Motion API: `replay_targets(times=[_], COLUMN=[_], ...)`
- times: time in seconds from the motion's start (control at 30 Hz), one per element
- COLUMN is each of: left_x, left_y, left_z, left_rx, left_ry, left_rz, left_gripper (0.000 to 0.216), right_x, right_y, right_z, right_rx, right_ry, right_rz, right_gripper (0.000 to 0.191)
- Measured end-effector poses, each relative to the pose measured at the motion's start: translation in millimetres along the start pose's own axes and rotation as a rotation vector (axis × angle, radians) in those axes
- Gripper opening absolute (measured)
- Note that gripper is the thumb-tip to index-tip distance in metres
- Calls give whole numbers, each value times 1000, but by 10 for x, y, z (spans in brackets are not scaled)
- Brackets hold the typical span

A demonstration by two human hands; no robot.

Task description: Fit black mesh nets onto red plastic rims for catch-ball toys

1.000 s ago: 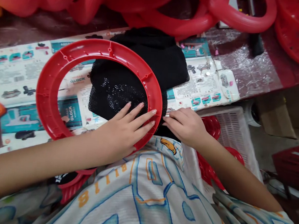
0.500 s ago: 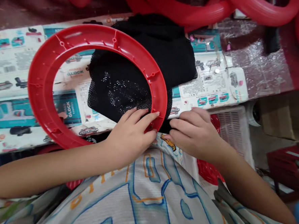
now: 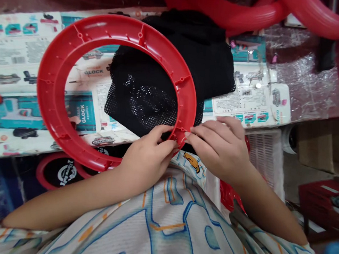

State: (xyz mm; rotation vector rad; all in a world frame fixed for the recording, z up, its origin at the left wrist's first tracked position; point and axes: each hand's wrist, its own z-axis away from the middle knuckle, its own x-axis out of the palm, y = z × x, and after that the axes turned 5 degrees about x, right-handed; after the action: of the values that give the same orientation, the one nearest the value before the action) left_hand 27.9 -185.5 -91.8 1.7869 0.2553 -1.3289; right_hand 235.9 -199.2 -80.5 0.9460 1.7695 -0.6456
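One red ring [image 3: 159, 53] lies toward ten o'clock from my remote seat, over black mesh [image 3: 216, 64] on a carton [image 3: 246, 97], overhanging the carton at its own six o'clock. At its four o'clock my left hand [image 3: 149, 152] grips the rim; my right hand [image 3: 221, 145] has bunched fingertips at the outer edge, and I can't tell whether they pinch anything. I judge that the ring could tip or skid if my left grip loosened, given that overhang and loose mesh. The carton reads "GLOCK" twice; white lettering on a disc [image 3: 66, 172], eight o'clock, is too blurred for me
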Motion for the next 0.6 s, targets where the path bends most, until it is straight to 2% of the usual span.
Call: replay_targets(times=[0.17,0.27,0.4,0.6], left_x=[-5,5,17,-66], left_y=[-9,7,-2,-70], left_z=[9,7,-6,-34], left_rx=[-138,-219,-203,-156], left_ry=[-43,-36,-106,-228], left_rz=[70,70,49,231], left_gripper=[11,23,41,46], right_x=[121,179,207,140], right_y=[-4,-28,-40,-92], right_z=[1,15,14,-47], right_rx=[-80,-63,-54,-51], right_ry=[-37,-66,-77,-106], right_rz=[-115,-119,-123,-141], right_gripper=[13,13,16,26])
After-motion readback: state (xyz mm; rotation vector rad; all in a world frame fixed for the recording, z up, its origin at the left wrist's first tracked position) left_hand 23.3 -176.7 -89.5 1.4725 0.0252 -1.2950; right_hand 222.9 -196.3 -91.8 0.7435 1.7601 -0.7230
